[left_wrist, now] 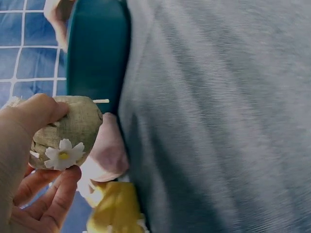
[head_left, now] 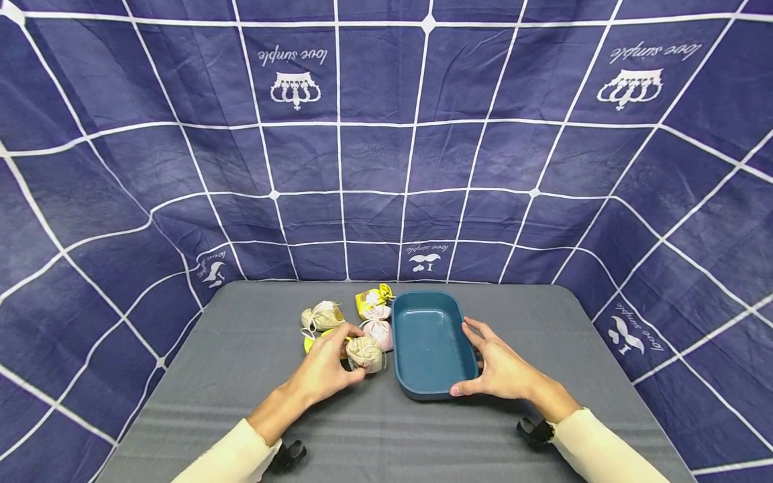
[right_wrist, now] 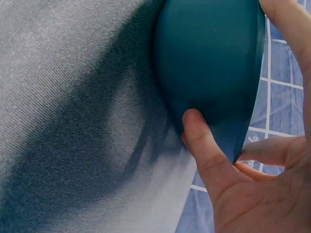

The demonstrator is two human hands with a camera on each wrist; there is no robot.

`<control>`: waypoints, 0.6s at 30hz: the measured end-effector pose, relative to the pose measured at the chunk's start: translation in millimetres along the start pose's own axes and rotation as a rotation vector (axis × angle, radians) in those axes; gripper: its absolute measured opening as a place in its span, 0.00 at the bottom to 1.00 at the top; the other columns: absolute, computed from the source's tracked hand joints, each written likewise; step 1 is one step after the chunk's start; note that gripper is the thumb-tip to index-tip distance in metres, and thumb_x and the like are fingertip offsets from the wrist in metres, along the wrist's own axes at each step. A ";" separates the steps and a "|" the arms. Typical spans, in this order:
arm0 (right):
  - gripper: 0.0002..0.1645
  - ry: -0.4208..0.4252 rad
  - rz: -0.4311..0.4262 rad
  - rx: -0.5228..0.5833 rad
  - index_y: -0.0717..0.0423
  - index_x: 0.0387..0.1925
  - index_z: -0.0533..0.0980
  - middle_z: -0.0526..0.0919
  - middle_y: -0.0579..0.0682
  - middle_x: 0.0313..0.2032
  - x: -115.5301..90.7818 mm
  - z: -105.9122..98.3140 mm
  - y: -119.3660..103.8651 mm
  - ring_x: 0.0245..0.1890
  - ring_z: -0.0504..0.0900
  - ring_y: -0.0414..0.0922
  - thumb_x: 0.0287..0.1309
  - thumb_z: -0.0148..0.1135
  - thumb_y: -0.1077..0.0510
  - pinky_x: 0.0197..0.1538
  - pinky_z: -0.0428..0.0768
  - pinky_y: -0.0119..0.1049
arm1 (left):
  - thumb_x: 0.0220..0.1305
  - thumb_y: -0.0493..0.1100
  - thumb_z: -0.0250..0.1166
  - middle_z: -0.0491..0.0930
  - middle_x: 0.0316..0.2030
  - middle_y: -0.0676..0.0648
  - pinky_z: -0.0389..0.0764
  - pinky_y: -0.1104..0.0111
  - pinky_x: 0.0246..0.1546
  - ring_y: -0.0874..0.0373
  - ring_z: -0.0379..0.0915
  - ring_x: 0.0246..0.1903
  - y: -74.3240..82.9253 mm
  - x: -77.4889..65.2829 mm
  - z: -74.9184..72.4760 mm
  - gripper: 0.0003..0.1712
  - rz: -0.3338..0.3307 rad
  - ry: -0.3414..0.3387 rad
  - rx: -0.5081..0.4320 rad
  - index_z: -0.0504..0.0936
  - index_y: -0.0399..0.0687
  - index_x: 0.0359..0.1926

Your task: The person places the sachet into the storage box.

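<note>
A beige cloth drawstring sachet is gripped between the thumb and fingers of my left hand. In the left wrist view a white daisy shows on this sachet. My right hand holds the blue plastic tray by its right side, with the thumb at the near corner and the fingers along the right wall. Just left of the tray lie a pink sachet and a yellow sachet. Another beige sachet lies beyond my left hand; a further yellow item is mostly hidden by that hand.
Grey cloth covers the table. A dark blue curtain with white grid lines stands behind the table and along both sides. Inside the tray, the bare floor is visible.
</note>
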State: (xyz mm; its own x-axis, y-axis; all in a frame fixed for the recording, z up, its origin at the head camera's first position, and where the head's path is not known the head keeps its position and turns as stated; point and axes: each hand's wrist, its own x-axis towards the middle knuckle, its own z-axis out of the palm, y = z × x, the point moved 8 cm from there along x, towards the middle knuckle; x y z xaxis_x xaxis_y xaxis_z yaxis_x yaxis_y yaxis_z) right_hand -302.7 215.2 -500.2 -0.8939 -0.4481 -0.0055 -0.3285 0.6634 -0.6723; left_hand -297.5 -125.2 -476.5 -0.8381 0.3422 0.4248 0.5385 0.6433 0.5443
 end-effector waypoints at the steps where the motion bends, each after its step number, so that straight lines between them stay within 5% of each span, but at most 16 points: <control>1: 0.89 0.001 0.002 -0.002 0.75 0.90 0.53 0.50 0.68 0.92 0.3 -0.4 -0.1 0.73 0.86 0.63 0.48 0.96 0.33 0.61 0.95 0.46 | 0.48 0.40 0.92 0.93 0.50 0.49 0.91 0.66 0.44 0.66 0.84 0.39 0.8 1.7 -2.3 0.37 -0.014 0.007 -0.006 0.85 0.51 0.59; 7: 0.89 0.010 0.008 -0.025 0.74 0.90 0.55 0.53 0.68 0.92 0.2 -1.6 -1.6 0.72 0.86 0.65 0.46 0.97 0.33 0.60 0.95 0.47 | 0.53 0.47 0.92 0.95 0.49 0.48 0.93 0.63 0.44 0.60 0.90 0.39 10.1 13.8 -10.3 0.34 -0.036 0.048 -0.032 0.86 0.54 0.58; 18: 0.89 -0.058 -0.005 0.075 0.78 0.90 0.49 0.48 0.73 0.91 -0.5 -3.3 -2.8 0.74 0.84 0.69 0.49 0.97 0.41 0.65 0.93 0.52 | 0.57 0.48 0.89 0.93 0.50 0.49 0.95 0.58 0.43 0.55 0.91 0.38 34.5 55.5 -7.9 0.30 0.033 0.065 -0.093 0.87 0.52 0.58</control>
State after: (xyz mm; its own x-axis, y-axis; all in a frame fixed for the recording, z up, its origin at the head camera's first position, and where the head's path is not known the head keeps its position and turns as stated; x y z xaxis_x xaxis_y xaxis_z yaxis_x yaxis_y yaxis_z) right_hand -302.4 215.5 -495.8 -0.8728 -0.4862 -0.0433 -0.3068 0.6152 -0.7262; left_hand -324.7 -89.4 -428.4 -0.8140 0.3153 0.4879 0.5741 0.5648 0.5928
